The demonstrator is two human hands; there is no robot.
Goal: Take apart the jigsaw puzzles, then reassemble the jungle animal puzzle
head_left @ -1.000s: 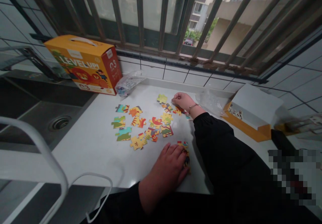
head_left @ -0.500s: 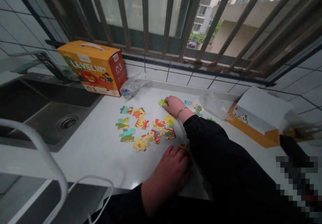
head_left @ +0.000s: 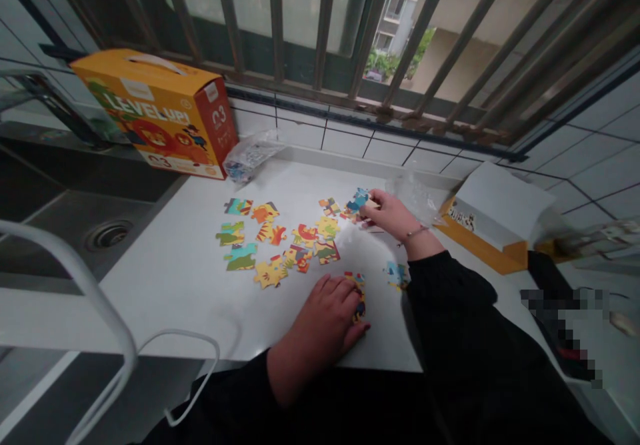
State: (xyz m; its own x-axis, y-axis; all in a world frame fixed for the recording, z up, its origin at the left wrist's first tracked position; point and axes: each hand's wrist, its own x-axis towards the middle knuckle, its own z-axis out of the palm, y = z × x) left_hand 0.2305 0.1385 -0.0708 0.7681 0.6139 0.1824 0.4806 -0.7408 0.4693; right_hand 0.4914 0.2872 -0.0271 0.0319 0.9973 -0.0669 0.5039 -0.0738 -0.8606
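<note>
My right hand pinches a blue puzzle piece above the back of the white counter. Under and beside it lie other pieces, partly hidden by the fingers. On the counter near the front, my left hand rests palm down, thumb and fingers apart. Its fingertips touch a colourful puzzle piece, which is partly covered. Between the hands and the sink lies a loose group of animal puzzle pieces, among them a yellow piece and a green-and-blue piece. Beside my right sleeve is another blue piece.
An orange carton stands at the back left beside a sink. Clear plastic bags lie along the wall. An open white-and-orange box sits at the right. A white curved tube crosses the left foreground.
My right hand has moved right from a yellow-green piece and now holds a blue one. My left hand has uncovered more of the piece beside it. The view has shifted slightly.
</note>
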